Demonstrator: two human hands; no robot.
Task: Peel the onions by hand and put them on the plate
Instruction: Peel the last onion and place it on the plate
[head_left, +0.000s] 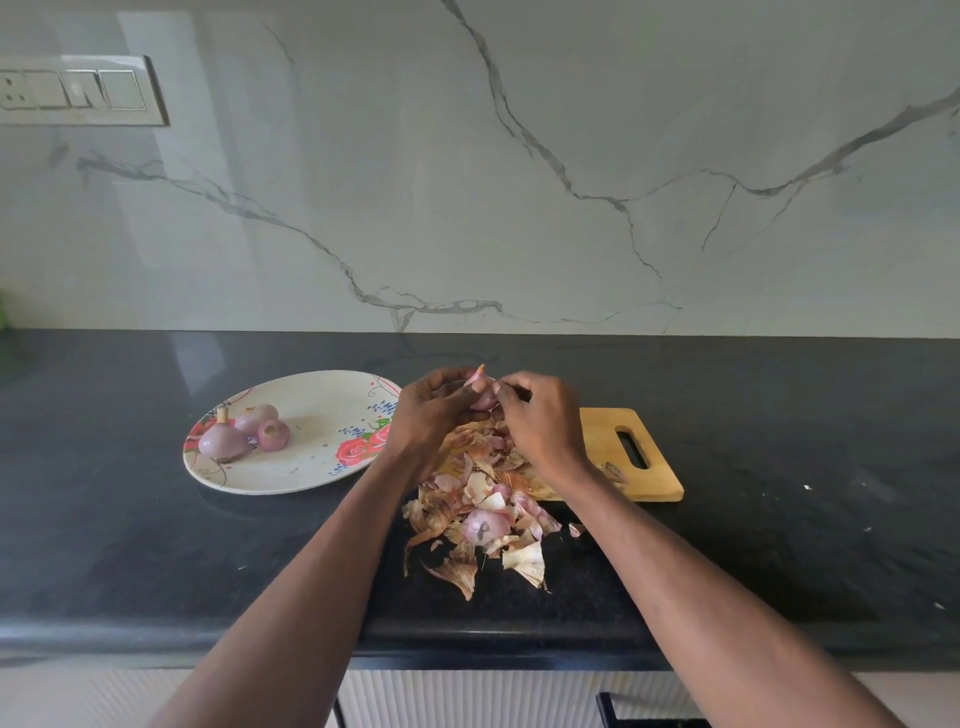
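Black stone formed the desk (156, 545). Above the heap of skins (478, 509), the left hand (431, 415) gripped an onion (480, 392) while the right hand (540, 415) pinched its skin. Peeling looked unfinished; next, probably, the plate (311, 467) to their left, holding three peeled onions (244, 431).

Both hands, left hand (434, 410) and right hand (540, 415), grip an onion (480, 392) above a peel pile (483, 509); three onions (244, 434) on the plate (311, 467).
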